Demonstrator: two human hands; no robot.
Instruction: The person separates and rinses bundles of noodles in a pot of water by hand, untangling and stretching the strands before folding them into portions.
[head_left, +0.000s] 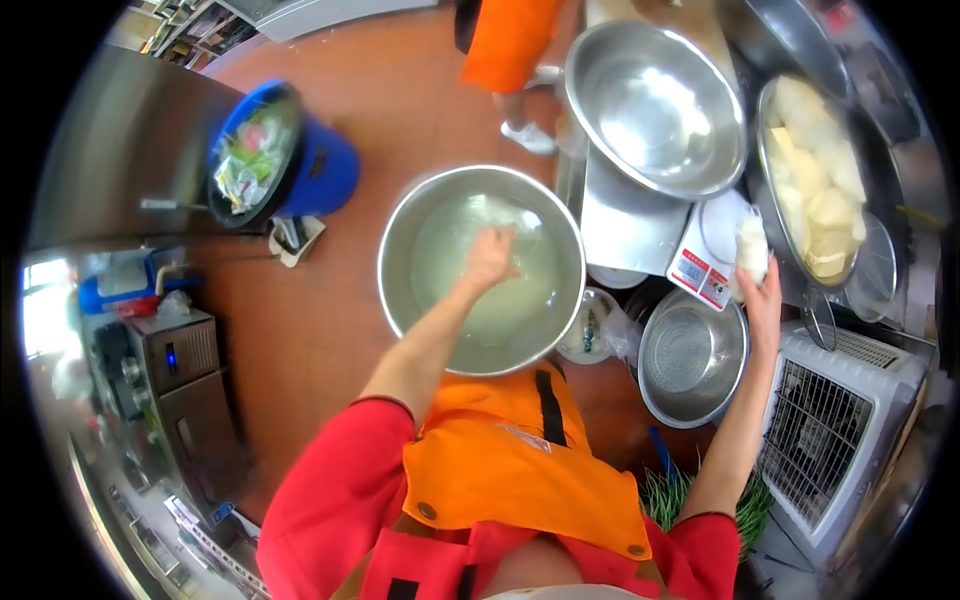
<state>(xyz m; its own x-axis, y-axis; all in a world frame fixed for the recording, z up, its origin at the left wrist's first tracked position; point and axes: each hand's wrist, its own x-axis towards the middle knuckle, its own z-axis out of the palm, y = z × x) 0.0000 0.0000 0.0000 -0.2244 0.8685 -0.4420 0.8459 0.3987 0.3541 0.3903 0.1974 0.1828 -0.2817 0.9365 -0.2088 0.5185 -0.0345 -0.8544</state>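
1. My two hands are well apart. The left hand (488, 258), fingers spread and gripping nothing I can see, is over the big steel pot (400, 275) at mid-frame. I cannot tell whether its fingertips touch the cloudy liquid (500, 312).
2. My right hand (762, 300), right of centre, has its fingers closed around the lower end of a white bundle (751, 245), beside the scale (700, 270). Glare and blur hide whether the bundle rests on the scale at all.
3. With the bundle held only near one end, I judge it could tip or slip if my fingers are wet, perhaps dropping into the perforated bowl (660, 345) just below in the frame.
4. My wrist or the bundle could nudge the scale, which looks close to the bench edge; leaning on it would spoil any reading.
5. Lifting the left hand fast could fling drops onto the red floor (310, 340), making it slick for me and for the other person (510, 45) at upper centre.
6. Reaching two ways at once splits my attention; a forearm could knock the pot's rim and slosh liquid out.
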